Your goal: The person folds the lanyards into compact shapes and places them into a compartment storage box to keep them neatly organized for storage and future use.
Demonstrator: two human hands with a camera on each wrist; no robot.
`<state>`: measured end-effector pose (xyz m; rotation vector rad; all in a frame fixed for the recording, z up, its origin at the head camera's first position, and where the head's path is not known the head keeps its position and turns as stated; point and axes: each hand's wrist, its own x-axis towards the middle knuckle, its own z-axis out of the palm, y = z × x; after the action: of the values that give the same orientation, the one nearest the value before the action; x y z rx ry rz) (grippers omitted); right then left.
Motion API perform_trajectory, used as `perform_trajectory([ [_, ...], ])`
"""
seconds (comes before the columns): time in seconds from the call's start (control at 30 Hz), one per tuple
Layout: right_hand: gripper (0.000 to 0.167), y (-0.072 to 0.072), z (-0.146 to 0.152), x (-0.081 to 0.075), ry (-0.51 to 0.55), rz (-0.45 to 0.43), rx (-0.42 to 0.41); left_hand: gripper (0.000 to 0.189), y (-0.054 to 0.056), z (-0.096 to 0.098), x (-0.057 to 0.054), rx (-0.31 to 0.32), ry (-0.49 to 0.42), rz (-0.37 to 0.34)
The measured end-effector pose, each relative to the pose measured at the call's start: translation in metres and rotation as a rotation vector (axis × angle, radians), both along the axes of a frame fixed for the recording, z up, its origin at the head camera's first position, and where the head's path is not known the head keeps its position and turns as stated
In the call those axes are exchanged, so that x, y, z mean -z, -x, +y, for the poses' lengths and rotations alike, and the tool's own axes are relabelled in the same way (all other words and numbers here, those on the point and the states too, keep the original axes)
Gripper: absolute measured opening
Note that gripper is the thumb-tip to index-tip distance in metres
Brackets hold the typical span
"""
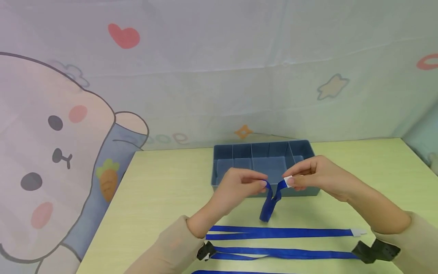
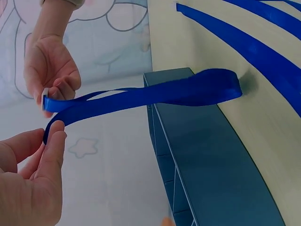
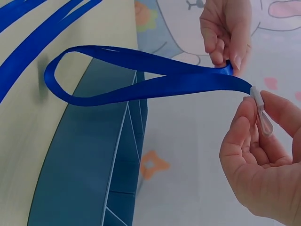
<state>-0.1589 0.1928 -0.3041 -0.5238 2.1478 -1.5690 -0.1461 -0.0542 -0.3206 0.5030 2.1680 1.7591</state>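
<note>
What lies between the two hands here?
Only the blue strap, pinched by left hand and right hand, sagging in a loop before the blue tray; head view shows it.

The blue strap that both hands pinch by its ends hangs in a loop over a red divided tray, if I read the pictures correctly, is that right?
Not quite: the tray is blue-grey, not red, as the head view shows. The rest stands: the left hand and the right hand each pinch one end of the blue strap, which hangs in a loop in front of the divided tray.
</note>
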Motion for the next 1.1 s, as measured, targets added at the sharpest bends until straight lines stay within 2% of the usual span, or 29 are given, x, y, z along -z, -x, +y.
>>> perform_trajectory([
  [0.27,0.033,0.000,-0.009,0.001,0.015,-0.011,0.007,0.020,-0.001,0.010,0.004,-0.020,0.000,0.019],
  [0.6,0.036,0.000,-0.018,0.007,-0.007,-0.083,0.114,0.026,-0.005,0.022,0.008,-0.046,0.022,0.040],
  [0.87,0.031,0.002,-0.022,0.009,0.073,-0.124,0.124,0.026,-0.004,0.025,0.008,-0.062,0.017,0.029],
  [1.1,0.030,0.002,-0.028,0.011,0.097,-0.116,0.140,0.027,-0.001,0.029,0.013,-0.091,0.040,0.087],
])
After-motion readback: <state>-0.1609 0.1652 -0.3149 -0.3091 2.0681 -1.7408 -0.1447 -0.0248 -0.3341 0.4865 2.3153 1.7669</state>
